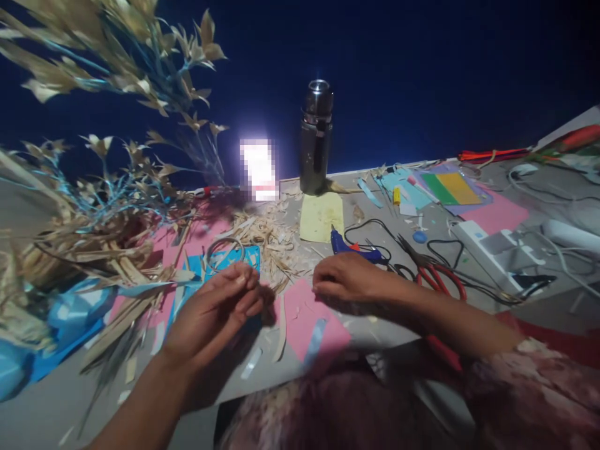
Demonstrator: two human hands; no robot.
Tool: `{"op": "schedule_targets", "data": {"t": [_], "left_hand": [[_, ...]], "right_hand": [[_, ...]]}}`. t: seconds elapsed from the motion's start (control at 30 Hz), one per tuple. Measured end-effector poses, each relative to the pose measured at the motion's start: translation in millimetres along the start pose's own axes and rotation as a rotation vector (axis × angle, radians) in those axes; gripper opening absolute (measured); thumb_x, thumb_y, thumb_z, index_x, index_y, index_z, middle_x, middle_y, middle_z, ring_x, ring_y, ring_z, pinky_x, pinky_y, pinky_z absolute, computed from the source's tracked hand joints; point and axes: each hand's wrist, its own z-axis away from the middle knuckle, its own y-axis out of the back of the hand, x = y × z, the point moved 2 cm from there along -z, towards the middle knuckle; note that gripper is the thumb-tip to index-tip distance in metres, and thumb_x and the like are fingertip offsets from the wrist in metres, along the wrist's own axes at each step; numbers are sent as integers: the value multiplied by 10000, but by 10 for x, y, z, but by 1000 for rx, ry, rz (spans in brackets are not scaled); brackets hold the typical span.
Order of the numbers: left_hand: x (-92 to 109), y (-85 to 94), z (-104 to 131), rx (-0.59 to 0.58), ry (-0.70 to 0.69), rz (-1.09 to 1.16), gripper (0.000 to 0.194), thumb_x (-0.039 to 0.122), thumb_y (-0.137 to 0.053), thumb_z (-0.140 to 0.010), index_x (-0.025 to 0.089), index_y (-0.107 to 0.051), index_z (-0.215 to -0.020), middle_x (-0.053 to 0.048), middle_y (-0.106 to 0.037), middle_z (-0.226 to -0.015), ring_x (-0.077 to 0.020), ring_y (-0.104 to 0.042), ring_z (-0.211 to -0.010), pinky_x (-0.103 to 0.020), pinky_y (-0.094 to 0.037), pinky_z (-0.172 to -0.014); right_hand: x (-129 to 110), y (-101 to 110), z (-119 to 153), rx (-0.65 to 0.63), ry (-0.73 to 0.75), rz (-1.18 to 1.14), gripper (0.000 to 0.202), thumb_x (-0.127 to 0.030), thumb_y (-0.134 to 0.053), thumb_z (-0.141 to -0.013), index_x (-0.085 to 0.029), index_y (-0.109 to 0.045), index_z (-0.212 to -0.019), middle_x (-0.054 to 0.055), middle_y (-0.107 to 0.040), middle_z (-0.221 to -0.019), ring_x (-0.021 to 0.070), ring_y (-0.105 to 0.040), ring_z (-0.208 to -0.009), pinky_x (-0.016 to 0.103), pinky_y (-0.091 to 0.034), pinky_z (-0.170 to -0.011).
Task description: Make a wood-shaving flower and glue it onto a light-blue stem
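Two bare hands in the head view. Your left hand (229, 299): thumb and fingertips together, anything pinched too small to tell; thin ring (243, 250) just beyond. Your right hand (344, 278): fingers curled, grip unclear, just nearside of the blue glue gun (340, 245). Pink paper (300, 312) lies near, between your hands.

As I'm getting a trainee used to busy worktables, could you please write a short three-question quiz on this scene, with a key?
1. Which tool lies closest to the right hand?
A) a hammer
B) a glue gun
C) a paintbrush
2. True or false: the flask stands upright.
3. Fill in the colour: the scissors have ____ handles.

Key: 1. B; 2. True; 3. red
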Motion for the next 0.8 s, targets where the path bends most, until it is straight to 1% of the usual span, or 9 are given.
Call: {"op": "schedule_targets", "data": {"t": [0.07, 0.13, 0.23, 0.3, 0.37, 0.4, 0.5, 0.67, 0.8], "left_hand": [[-88, 101, 142, 90, -15, 77, 110, 88, -724, -783, 140, -633, -750, 20, -488, -689, -55, -402, -510, -184, -433, -477], [-207, 212, 248, 164, -27, 179, 145, 73, -735, -763, 146, -612, -742, 31, -460, -689, -54, -402, -512, -179, -430, -468], [-383, 329, 309, 219, -16, 261, 168, 70, -735, -762, 149, -590, -730, 41, -432, -685, -50, -381, -500, -185, -432, -464], [-464, 349, 298, 233, 11, 276, 166, 62, -743, -748, 140, -597, -731, 37, -437, -690, -49, -382, -507, -183, -421, -462], [-504, 326, 266, 227, 40, 275, 162, 69, -758, -740, 131, -608, -734, 34, -446, -692, -46, -371, -509, -182, -409, -463], [-508, 305, 249, 217, 47, 272, 161, 77, -763, -741, 130, -612, -737, 32, -450, -693, -47, -370, -514, -182, -406, -466], [-476, 240, 209, 176, 41, 257, 166, 107, -767, -760, 135, -606, -724, 24, -456, -694, -54, -379, -530, -183, -401, -478], [-421, 231, 197, 184, 29, 235, 159, 120, -781, -754, 137, -627, -718, 26, -450, -678, -57, -372, -523, -185, -401, -469], [-425, 282, 184, 229, 40, 260, 161, 98, -798, -726, 139, -643, -715, 30, -442, -658, -63, -390, -528, -190, -421, -477]], "right_hand": [[-33, -96, 163, -31, -17, 62, 139, -200, -638, -934, -161, -733, -841, 44, -718, -794, 169, -615, -741, 264, -347, -642], [-56, -243, 307, -59, 14, 85, 93, -180, -640, -922, -179, -731, -941, 47, -719, -885, 181, -621, -821, 268, -362, -674], [-58, -517, 425, -118, 109, 138, 275, -260, -687, -893, -262, -673, -1168, 44, -669, -1116, 183, -595, -901, 260, -344, -650], [-32, -666, 425, -135, 89, 185, 256, -244, -708, -865, -277, -678, -1117, 34, -646, -1104, 177, -568, -854, 260, -287, -597], [-17, -742, 383, -135, 60, 232, 80, -261, -678, -899, -252, -681, -978, 30, -632, -1059, 171, -551, -839, 268, -259, -583], [-19, -748, 355, -124, 42, 249, 43, -272, -647, -932, -236, -669, -929, 31, -628, -1038, 170, -548, -839, 272, -260, -586], [-56, -687, 277, -62, -35, 289, 158, -290, -551, -1010, -207, -642, -911, 45, -633, -1001, 177, -557, -845, 288, -302, -614], [-111, -609, 227, 20, -58, 286, 189, -268, -511, -1030, -213, -674, -952, 47, -673, -944, 187, -604, -834, 302, -358, -646], [-28, -526, 214, 229, -44, 162, 136, -237, -560, -993, -208, -689, -963, 41, -711, -889, 179, -642, -805, 288, -389, -669]]}}
